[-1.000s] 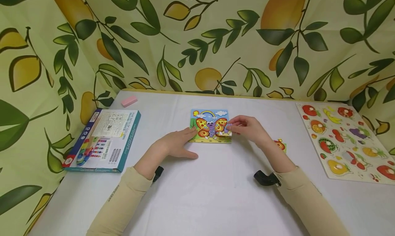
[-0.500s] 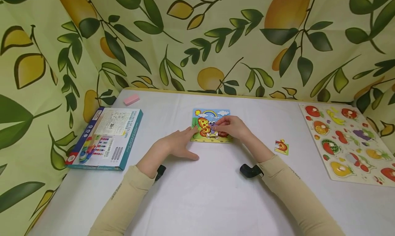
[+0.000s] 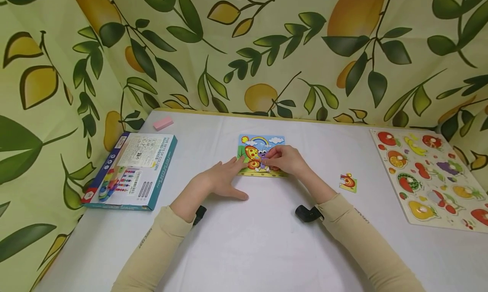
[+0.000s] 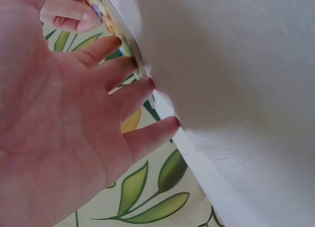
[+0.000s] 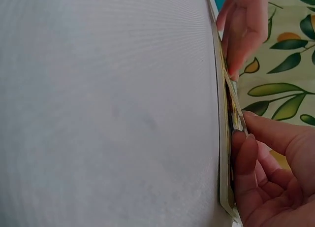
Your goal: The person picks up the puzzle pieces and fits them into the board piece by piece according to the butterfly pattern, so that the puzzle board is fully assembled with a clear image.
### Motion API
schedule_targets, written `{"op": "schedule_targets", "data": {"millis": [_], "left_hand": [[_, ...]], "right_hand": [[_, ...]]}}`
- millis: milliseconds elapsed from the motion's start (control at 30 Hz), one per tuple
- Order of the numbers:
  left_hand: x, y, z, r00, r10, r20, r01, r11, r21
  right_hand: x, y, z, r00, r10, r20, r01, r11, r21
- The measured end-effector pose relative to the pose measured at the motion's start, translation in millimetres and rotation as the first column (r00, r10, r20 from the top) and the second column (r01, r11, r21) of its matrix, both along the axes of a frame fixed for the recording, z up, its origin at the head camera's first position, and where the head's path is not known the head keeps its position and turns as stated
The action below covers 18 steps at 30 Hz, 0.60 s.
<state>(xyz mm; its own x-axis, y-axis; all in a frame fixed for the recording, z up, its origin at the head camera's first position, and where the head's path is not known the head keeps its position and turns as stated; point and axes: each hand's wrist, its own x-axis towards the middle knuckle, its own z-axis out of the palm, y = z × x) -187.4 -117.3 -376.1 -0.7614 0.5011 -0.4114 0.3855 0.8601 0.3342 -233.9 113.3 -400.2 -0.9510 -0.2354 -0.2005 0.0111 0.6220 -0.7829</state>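
Note:
A jigsaw puzzle board point(image 3: 272, 140) with a butterfly, rainbow and sun picture lies flat on the white table. My right hand point(image 3: 286, 159) pinches a thin puzzle piece point(image 5: 237, 103) between thumb and fingers over the middle of the board. In the right wrist view the piece is tilted, its far end down at the board and its near end raised. My left hand point(image 3: 223, 179) is spread at the board's left edge, fingertips on that edge and the table beside it. Right of the board lies a loose puzzle piece point(image 3: 348, 183) with an orange-red swirl.
A blue and white bead-toy box point(image 3: 129, 171) stands on the left, with a pink block point(image 3: 163, 123) behind it. On the right lies a fruit peg-puzzle board point(image 3: 431, 177). Leaf-patterned cloth point(image 3: 213, 71) hangs along the back and sides.
My right hand has carried its puzzle piece left from the board's right side to the middle, and the piece now sits closer into the picture. The left hand has stayed at the board's left edge.

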Motion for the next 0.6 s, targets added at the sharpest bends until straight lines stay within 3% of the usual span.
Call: {"op": "schedule_targets", "data": {"millis": [333,600], "left_hand": [[2.0,0.8,1.5,1.000,-0.019,0.010,0.019,1.000,-0.013],[3.0,3.2,2.0,1.000,0.006,-0.004,-0.006,1.000,-0.020]], "right_hand": [[1.8,-2.2,0.8,0.999,0.022,-0.046,-0.020,0.999,0.032],[4.1,-4.2,3.6,0.995,0.030,-0.096,-0.020,0.994,0.106]]}}
